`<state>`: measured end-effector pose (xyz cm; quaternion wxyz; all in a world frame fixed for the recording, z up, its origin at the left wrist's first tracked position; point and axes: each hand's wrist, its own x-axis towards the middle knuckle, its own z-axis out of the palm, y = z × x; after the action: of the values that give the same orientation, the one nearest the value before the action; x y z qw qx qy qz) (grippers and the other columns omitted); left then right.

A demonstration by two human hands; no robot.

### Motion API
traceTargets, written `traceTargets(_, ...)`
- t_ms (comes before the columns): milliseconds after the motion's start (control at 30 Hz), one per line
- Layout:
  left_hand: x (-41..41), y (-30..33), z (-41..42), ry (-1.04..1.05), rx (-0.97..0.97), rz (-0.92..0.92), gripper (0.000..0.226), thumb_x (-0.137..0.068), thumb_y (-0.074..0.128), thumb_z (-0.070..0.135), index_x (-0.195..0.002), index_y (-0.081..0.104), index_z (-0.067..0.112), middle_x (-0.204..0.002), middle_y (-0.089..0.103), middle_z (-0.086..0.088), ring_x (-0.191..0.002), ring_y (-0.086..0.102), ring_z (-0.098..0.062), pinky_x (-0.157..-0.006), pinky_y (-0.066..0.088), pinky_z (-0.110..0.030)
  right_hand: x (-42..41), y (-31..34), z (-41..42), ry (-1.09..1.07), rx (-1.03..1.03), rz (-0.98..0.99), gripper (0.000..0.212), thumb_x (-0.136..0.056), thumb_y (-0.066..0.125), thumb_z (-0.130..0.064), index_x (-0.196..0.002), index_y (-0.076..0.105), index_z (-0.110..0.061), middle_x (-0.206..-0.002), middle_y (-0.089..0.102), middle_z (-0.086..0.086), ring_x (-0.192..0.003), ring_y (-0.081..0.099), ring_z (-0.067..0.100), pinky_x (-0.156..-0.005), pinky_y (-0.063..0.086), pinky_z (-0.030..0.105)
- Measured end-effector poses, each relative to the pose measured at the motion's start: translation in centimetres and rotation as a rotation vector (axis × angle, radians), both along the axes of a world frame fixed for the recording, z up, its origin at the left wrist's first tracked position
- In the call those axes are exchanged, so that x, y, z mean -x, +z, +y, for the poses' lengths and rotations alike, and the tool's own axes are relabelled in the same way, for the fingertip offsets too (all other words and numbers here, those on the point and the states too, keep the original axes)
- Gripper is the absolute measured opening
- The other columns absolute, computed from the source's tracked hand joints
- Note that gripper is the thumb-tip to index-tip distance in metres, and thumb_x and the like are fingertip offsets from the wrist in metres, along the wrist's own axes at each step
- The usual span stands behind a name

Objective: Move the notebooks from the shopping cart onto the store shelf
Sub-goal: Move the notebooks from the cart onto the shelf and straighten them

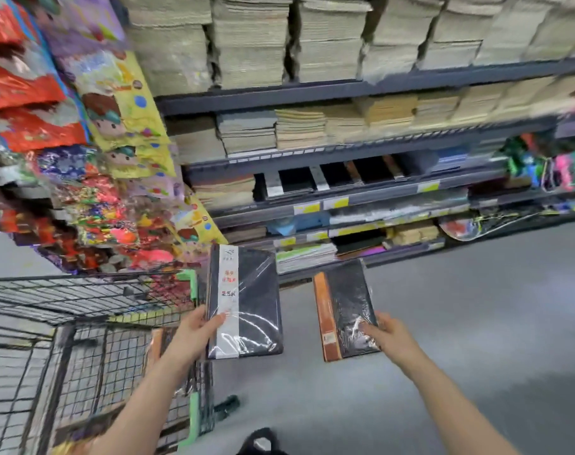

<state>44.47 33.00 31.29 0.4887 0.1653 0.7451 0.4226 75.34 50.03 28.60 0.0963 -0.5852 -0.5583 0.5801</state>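
Observation:
My left hand (pixel 194 333) grips a black notebook with a white spine band (pixel 246 303), wrapped in clear plastic, held up over the cart's right edge. In my right hand (pixel 386 333) is a second wrapped black notebook with an orange-brown spine (pixel 345 310), held by its lower right corner above the floor. The black wire shopping cart (pixel 82 356) stands at the lower left; another brown-edged notebook (pixel 156 343) shows inside it behind my left wrist. The store shelf (pixel 345 188) ahead holds similar black notebooks (pixel 296 180) on a middle tier.
Stacks of paper pads fill the upper shelf tiers (pixel 279 41). Colourful gift bags (pixel 82 159) hang at the left beside the cart. Grey floor (pixel 476 323) spreads to the right. A dark object (pixel 263 443) lies at the bottom edge near my feet.

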Motion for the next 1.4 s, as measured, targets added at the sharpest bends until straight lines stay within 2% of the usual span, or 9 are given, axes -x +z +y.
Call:
traceTargets(67, -1.9, 0.9, 2.9, -0.011, -0.042, -0.016, 0.013, -0.088, 0.062, 0.022, -0.099, 0.057, 0.026, -0.103, 0.066, 0.004, -0.086, 0.064, -0.012, -0.086, 0.047, -0.031, -1.1, -0.2, 2.5, -0.003, 0.002, -0.002, 0.026, -0.087, 0.053, 0.004, -0.113, 0.056, 0.004, -0.098, 0.064, 0.016, -0.061, 0.063, 0.002, -0.056, 0.048, 0.009)
traceTargets(233, -2.2, -0.8, 9.8, -0.041, -0.058, 0.079, 0.023, -0.089, 0.057, 0.005, -0.09, 0.06, 0.028, -0.098, 0.071, -0.003, -0.068, 0.067, 0.0, -0.068, 0.049, -0.018, -2.6, 0.4, 9.2, -0.049, -0.008, -0.01, 0.025, -0.087, 0.057, -0.002, -0.111, 0.058, 0.002, -0.09, 0.064, 0.013, -0.071, 0.058, 0.018, -0.065, 0.046, 0.023)
traceTargets(500, -1.1, -1.8, 22.9, -0.112, -0.1, 0.052, 0.026, -0.089, 0.059, 0.01, -0.115, 0.059, 0.011, -0.106, 0.069, -0.009, -0.09, 0.065, -0.017, -0.087, 0.051, -0.03, -3.5, 2.6, 19.9, -0.2, -0.035, 0.039, 0.018, -0.088, 0.053, 0.004, -0.105, 0.058, 0.002, -0.073, 0.059, 0.004, -0.06, 0.051, 0.01, -0.039, 0.036, 0.004)
traceTargets(667, -2.6, -2.0, 28.8, -0.081, -0.106, 0.068, 0.023, -0.089, 0.058, 0.007, -0.112, 0.057, 0.006, -0.101, 0.066, -0.006, -0.073, 0.061, 0.003, -0.072, 0.051, -0.011, -4.0, 1.8, 26.0, -0.196, 0.029, -0.012, 0.02, -0.088, 0.055, -0.003, -0.107, 0.059, 0.004, -0.088, 0.065, 0.016, -0.057, 0.06, 0.01, -0.035, 0.035, 0.006)
traceTargets(767, -4.2, -2.4, 30.5, -0.026, -0.111, 0.081, 0.018, -0.088, 0.06, 0.009, -0.097, 0.054, 0.024, -0.098, 0.066, 0.005, -0.061, 0.062, 0.007, -0.055, 0.045, -0.003, -4.6, 0.8, 29.3, -0.141, 0.044, 0.003, 0.023, -0.088, 0.056, -0.006, -0.109, 0.061, 0.0, -0.095, 0.067, 0.015, -0.066, 0.06, 0.012, -0.038, 0.037, 0.006)
traceTargets(900, -7.1, -3.4, 31.4, 0.049, -0.089, 0.066, 0.02, -0.087, 0.062, 0.011, -0.097, 0.056, 0.028, -0.081, 0.074, 0.01, -0.064, 0.066, 0.005, -0.057, 0.047, -0.007, -5.7, 0.9, 33.2, -0.07, 0.062, 0.051, 0.019, -0.09, 0.054, -0.005, -0.105, 0.053, -0.015, -0.088, 0.06, 0.005, -0.064, 0.051, 0.008, -0.036, 0.033, 0.003)
traceTargets(1033, -10.9, -4.3, 32.0, 0.171, -0.117, 0.04, 0.019, -0.088, 0.057, 0.003, -0.107, 0.061, 0.008, -0.102, 0.071, -0.014, -0.072, 0.07, -0.005, -0.06, 0.051, -0.013, -7.1, 0.4, 37.1, 0.033, 0.051, 0.072, 0.024, -0.089, 0.054, -0.003, -0.112, 0.057, -0.008, -0.083, 0.06, 0.004, -0.056, 0.052, 0.002, -0.035, 0.032, 0.004)
traceTargets(1300, -14.2, -7.5, 34.6, 0.313, -0.152, -0.039, 0.02, -0.088, 0.06, 0.009, -0.107, 0.063, 0.015, -0.103, 0.073, -0.009, -0.086, 0.07, -0.017, -0.071, 0.056, -0.024, -7.6, -2.4, 42.9, 0.07, 0.106, 0.109, 0.02, -0.088, 0.059, -0.015, -0.107, 0.063, -0.015, -0.092, 0.068, 0.003, -0.045, 0.055, -0.006, -0.035, 0.03, 0.005)
traceTargets(1400, -13.6, -9.3, 36.9, 0.305, -0.159, -0.036, 0.021, -0.088, 0.061, 0.014, -0.108, 0.062, 0.015, -0.099, 0.073, -0.012, -0.084, 0.071, -0.019, -0.066, 0.056, -0.023, -7.0, -4.7, 44.9, 0.089, 0.072, 0.118, 0.028, -0.085, 0.062, -0.024, -0.113, 0.062, -0.018, -0.091, 0.073, -0.006, -0.071, 0.062, 0.008, -0.051, 0.037, 0.018)
